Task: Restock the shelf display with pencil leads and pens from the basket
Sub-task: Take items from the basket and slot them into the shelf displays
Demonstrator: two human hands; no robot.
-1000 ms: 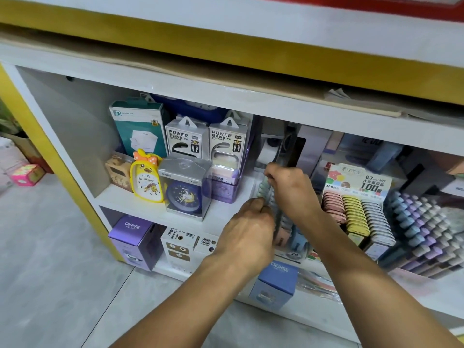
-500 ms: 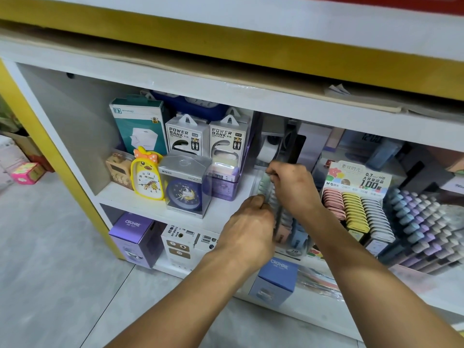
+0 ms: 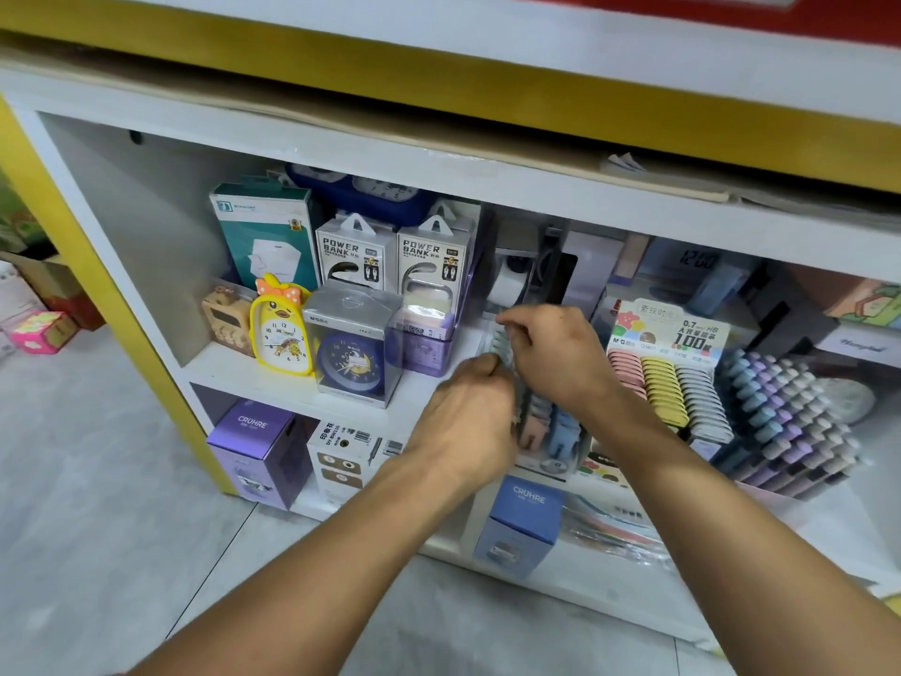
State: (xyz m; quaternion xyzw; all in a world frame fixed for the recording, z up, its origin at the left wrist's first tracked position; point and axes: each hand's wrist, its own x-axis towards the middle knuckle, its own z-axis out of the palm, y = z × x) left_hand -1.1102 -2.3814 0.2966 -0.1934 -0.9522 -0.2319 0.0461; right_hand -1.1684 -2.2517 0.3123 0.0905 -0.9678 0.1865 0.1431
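Both hands work at a clear display tray [image 3: 541, 461] of small pastel pencil-lead cases [image 3: 546, 422] on the middle shelf. My right hand [image 3: 560, 353] curls its fingers over the rear cases, pinching a pale green one [image 3: 502, 341] at the row's far end. Lower and nearer, my left hand [image 3: 468, 422] grips the side of the same row, its fingertips hidden among the cases. To the right stands a second lead display [image 3: 668, 383] with pink, yellow and white cases under a "100" card. The basket is out of sight.
Tiered pastel pens [image 3: 790, 412] fill the far right. Left on the shelf [image 3: 273, 378] stand a yellow duck clock [image 3: 280, 329], a boxed blue clock [image 3: 351, 348] and power bank boxes [image 3: 356, 256]. Purple and blue boxes [image 3: 258, 451] sit below.
Both hands stay at the lead tray. The right hand's fingers have shifted slightly toward me along the row, and the left hand has closed in tighter beside it.
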